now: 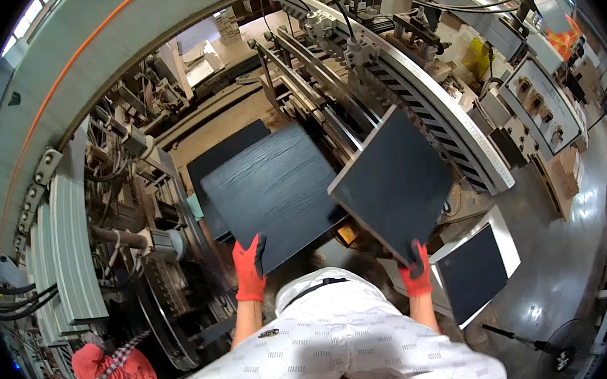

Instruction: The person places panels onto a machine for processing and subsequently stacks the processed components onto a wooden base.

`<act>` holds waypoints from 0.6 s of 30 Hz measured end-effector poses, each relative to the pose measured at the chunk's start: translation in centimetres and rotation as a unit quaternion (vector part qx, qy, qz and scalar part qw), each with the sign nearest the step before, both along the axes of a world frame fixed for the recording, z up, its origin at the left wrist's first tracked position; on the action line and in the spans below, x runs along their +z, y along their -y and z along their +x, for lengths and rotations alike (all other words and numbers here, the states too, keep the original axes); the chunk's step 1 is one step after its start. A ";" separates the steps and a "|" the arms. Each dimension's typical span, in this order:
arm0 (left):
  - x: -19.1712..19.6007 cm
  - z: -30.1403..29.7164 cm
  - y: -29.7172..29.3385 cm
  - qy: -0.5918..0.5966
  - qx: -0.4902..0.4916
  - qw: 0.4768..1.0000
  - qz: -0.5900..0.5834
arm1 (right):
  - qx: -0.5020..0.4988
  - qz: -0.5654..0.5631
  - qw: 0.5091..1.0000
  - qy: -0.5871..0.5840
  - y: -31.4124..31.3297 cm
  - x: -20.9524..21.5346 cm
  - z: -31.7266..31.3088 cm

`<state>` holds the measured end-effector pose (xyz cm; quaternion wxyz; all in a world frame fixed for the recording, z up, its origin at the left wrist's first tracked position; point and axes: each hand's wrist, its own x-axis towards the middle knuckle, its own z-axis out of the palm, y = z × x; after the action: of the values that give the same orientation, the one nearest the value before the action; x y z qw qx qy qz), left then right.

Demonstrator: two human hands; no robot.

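My left hand point(251, 270), in a red glove with dark fingers, is closed on the near left corner of a black wood-grain panel point(271, 192). That panel lies tilted across another black panel point(226, 148), which shows only along its far and left edges. My right hand point(417, 273), gloved the same way, grips the near corner of a smooth dark panel point(400, 181) with a pale edge. This second panel is held up at a slant to the right, and its left corner comes close to the wood-grain panel; whether they touch I cannot tell.
Machine rails point(315, 80) run beyond the panels. A striped beam point(425, 99) and a control box point(542, 107) stand to the right. Nearer lies a dark board point(473, 273) on a white sheet, with a fan point(560, 358) beyond. Another person in red point(114, 376) is at lower left.
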<state>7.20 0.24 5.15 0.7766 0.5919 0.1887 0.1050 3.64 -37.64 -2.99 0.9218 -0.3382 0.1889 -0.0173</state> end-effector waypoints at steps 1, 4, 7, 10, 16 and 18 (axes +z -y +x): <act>0.2 1.1 0.9 -0.020 -0.039 0.997 -0.068 | 0.010 -0.022 1.000 -0.005 1.0 0.6 -3.0; 0.4 5.2 5.6 -0.053 -0.088 0.981 -0.162 | -0.052 -0.088 0.993 -0.051 3.3 2.5 -10.3; -1.6 9.9 10.8 -0.085 -0.127 0.964 -0.216 | -0.065 -0.190 0.979 -0.022 4.9 2.0 -15.1; -5.9 15.4 16.3 -0.036 -0.110 0.968 -0.221 | -0.106 -0.237 0.965 -0.048 4.4 2.0 -17.6; -14.8 24.1 21.5 -0.007 0.002 0.989 -0.149 | -0.191 -0.220 0.957 -0.004 1.8 -1.2 -21.1; -19.6 26.8 19.4 -0.027 0.019 0.987 -0.154 | -0.202 -0.230 0.952 -0.020 1.3 -4.3 -23.9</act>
<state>33.97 -19.19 -14.41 0.8510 0.4641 0.2347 0.0727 -20.30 -38.98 -7.27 0.7924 -0.4960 0.2629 -0.2389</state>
